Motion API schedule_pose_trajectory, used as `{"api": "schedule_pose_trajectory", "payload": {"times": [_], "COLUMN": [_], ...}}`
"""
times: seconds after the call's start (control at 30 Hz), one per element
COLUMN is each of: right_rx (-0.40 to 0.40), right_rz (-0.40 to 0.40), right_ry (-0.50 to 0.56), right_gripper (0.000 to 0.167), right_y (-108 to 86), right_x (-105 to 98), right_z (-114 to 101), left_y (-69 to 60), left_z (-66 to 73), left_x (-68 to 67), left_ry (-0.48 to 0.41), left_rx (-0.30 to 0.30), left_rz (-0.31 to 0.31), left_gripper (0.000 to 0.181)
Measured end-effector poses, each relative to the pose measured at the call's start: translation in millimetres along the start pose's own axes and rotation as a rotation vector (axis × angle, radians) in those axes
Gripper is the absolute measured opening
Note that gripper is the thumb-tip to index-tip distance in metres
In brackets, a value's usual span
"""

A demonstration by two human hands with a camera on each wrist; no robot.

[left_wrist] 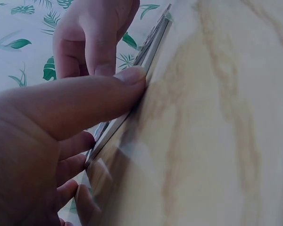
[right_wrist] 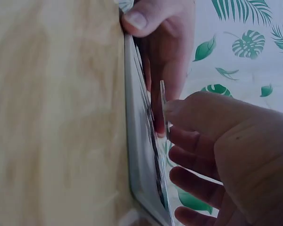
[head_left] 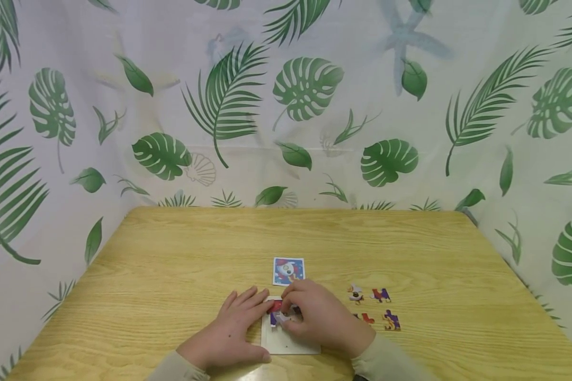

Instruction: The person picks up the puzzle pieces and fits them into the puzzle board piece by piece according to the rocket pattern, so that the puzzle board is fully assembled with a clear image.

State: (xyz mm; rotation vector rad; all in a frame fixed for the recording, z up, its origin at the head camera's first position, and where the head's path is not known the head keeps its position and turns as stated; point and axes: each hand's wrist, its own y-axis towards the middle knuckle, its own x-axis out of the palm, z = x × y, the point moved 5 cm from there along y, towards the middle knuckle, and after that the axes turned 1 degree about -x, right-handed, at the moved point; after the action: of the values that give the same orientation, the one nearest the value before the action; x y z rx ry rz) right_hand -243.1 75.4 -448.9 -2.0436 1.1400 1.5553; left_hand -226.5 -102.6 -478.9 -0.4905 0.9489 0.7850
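Note:
A white puzzle board (head_left: 293,345) lies near the table's front edge, with some colored pieces in its upper part. My left hand (head_left: 235,330) rests at the board's left side, fingers extended, its fingertips touching the upper left corner. Over the board, my right hand (head_left: 321,317) pinches a puzzle piece (right_wrist: 164,106) between thumb and fingers; the right wrist view shows that thin piece edge-on, held just off the board (right_wrist: 137,141). The picture on the piece is mostly hidden by the hand. In the left wrist view the left thumb lies along the board's edge (left_wrist: 114,126).
A small picture card (head_left: 288,271) of a white figure on blue lies just behind the board. Several loose puzzle pieces (head_left: 391,320) are spread on the wooden table (head_left: 171,254) to the right of my right hand. A leaf-patterned curtain (head_left: 333,174) hangs behind and beside the table.

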Motion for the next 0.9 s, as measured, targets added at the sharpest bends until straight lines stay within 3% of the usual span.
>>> {"api": "schedule_pose_trajectory", "payload": {"times": [0.5, 0.7, 0.9], "right_rx": [0.04, 0.049, 0.015], "right_rz": [-0.027, -0.043, -0.092], "right_ry": [-0.062, 0.007, 0.033], "right_gripper": [0.015, 0.02, 0.028], "right_y": [6.3, -0.6, -13.2], "right_x": [9, 4, -5], "right_z": [-10, -6, -1], "left_y": [-2.3, -4.3, -7.7], "left_z": [-1.7, -3.2, -7.2], "left_x": [-2.7, -2.7, -7.2], "left_ry": [0.016, -0.011, -0.061], "left_rx": [0.012, 0.028, 0.045], "left_rz": [0.007, -0.021, -0.096], "left_gripper": [0.097, 0.098, 0.092]}}
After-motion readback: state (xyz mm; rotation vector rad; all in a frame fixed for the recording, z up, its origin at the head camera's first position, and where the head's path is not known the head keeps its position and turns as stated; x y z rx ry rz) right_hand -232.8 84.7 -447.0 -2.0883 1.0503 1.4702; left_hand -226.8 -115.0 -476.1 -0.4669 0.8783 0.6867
